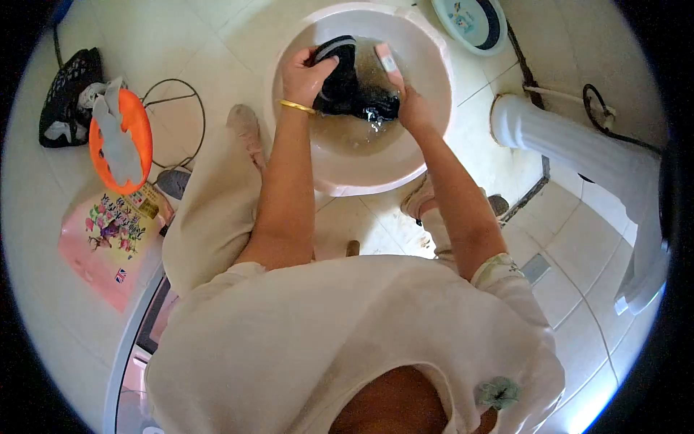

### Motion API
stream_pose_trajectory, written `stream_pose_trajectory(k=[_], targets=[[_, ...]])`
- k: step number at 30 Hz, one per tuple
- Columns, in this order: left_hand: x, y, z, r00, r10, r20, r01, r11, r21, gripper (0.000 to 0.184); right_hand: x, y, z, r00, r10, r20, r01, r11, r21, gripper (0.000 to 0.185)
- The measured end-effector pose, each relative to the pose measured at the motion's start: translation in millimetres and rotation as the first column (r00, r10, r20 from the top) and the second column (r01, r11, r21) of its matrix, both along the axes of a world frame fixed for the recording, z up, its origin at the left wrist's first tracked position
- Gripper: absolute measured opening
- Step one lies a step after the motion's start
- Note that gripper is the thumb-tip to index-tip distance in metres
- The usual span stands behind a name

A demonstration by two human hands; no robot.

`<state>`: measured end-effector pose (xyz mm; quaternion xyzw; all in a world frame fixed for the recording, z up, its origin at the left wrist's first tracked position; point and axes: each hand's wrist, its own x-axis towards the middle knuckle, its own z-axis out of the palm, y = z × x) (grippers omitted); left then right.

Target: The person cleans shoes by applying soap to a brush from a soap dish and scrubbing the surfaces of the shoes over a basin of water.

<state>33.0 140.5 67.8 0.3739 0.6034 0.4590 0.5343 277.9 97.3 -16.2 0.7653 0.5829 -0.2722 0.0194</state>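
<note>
A round pale pink basin holds murky, brownish water. Over it, my left hand, with a yellow bangle at the wrist, grips a black shoe with a grey edge. The shoe's lower part hangs down to the water, where its wet surface shines. My right hand is closed around a brush with a pink and white body, held just right of the shoe; its bristles cannot be made out.
A small pale basin stands at the top right, near a white pipe. On the left lie a black mesh basket, an orange-rimmed container and a pink flowered bag. A thin cable loops beside them.
</note>
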Motion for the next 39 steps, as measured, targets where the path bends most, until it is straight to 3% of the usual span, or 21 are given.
stream_pose_trajectory(k=[1,2,4,7,12,13,16,17,20,21,23,24,25,28,29,30,32,34,37,39], targets=[[-2,2,2,0.995,-0.067,-0.068,0.067,0.998,0.002,0.031,0,0,-6,0.999,-0.033,0.04,0.035,0.998,-0.048,0.033],[-4,2,4,0.982,-0.132,-0.137,0.133,0.991,-0.002,0.033,2,-3,-10,0.999,0.036,0.009,-0.036,0.997,-0.069,0.033],[1,0,2,0.968,-0.08,-0.237,0.094,0.994,0.048,0.032,-1,-16,-1,0.983,0.172,-0.057,-0.178,0.978,-0.109,0.035],[7,0,0,0.94,-0.062,-0.335,0.073,0.997,0.02,0.033,-9,-21,45,0.92,-0.09,-0.382,0.055,0.993,-0.1,0.038],[12,3,3,0.819,-0.129,-0.559,0.131,0.991,-0.037,0.032,-51,-50,155,0.901,-0.004,-0.434,0.076,0.986,0.15,0.036],[14,2,1,0.803,-0.12,-0.584,0.13,0.991,-0.025,0.031,-62,-54,173,0.899,0.031,-0.437,0.059,0.98,0.19,0.035],[17,-3,-22,0.908,0.056,-0.416,-0.051,0.998,0.022,0.028,-85,-52,200,0.914,0.119,-0.387,-0.1,0.993,0.069,0.036],[14,-1,-29,0.812,-0.106,-0.574,0.079,0.994,-0.071,0.026,-90,-47,195,0.907,0.151,-0.393,-0.077,0.977,0.198,0.036],[19,-6,-3,0.752,-0.127,-0.647,0.193,0.981,0.032,0.026,-92,-7,179,0.967,-0.005,-0.254,0.007,1.0,0.007,0.036],[18,-5,6,0.766,-0.168,-0.62,0.193,0.981,-0.028,0.025,-85,-6,161,0.955,0.091,-0.281,-0.04,0.983,0.182,0.035],[11,-5,-23,0.823,-0.106,-0.558,0.133,0.991,0.009,0.024,-90,-31,182,0.947,0.284,-0.151,-0.218,0.912,0.348,0.034],[8,-3,-25,0.85,-0.071,-0.523,0.098,0.995,0.025,0.023,-91,-35,181,0.942,0.304,-0.145,-0.233,0.899,0.371,0.034],[9,-3,-27,0.932,-0.044,-0.359,0.025,0.998,-0.059,0.022,-91,-39,179,0.936,0.323,-0.139,-0.247,0.886,0.393,0.034],[20,-8,-23,0.66,-0.235,-0.714,0.203,0.97,-0.132,0.023,-91,-34,160,0.953,0.139,-0.269,-0.078,0.971,0.225,0.034],[20,-10,-18,0.777,-0.119,-0.618,0.197,0.979,0.059,0.025,-93,-17,166,0.961,0.077,-0.266,-0.042,0.99,0.137,0.035],[19,-10,-17,0.79,-0.137,-0.597,0.18,0.984,0.012,0.025,-96,-5,173,0.966,0.022,-0.258,-0.008,0.998,0.055,0.035],[14,-8,-19,0.814,-0.165,-0.557,0.147,0.986,-0.077,0.027,-98,-10,152,0.972,0.078,-0.222,-0.039,0.984,0.175,0.037],[12,-7,-26,0.782,-0.113,-0.613,0.157,0.988,0.018,0.028,-97,-16,136,0.959,0.07,-0.273,0.0,0.969,0.247,0.037],[10,-8,-24,0.773,-0.149,-0.616,0.162,0.986,-0.034,0.029,-75,0,117,0.968,0.011,-0.25,0.007,0.998,0.068,0.036],[1,-3,-21,0.866,-0.289,-0.408,0.317,0.949,-0.001,0.029,-57,1,119,0.931,-0.029,-0.364,0.069,0.993,0.096,0.036]])
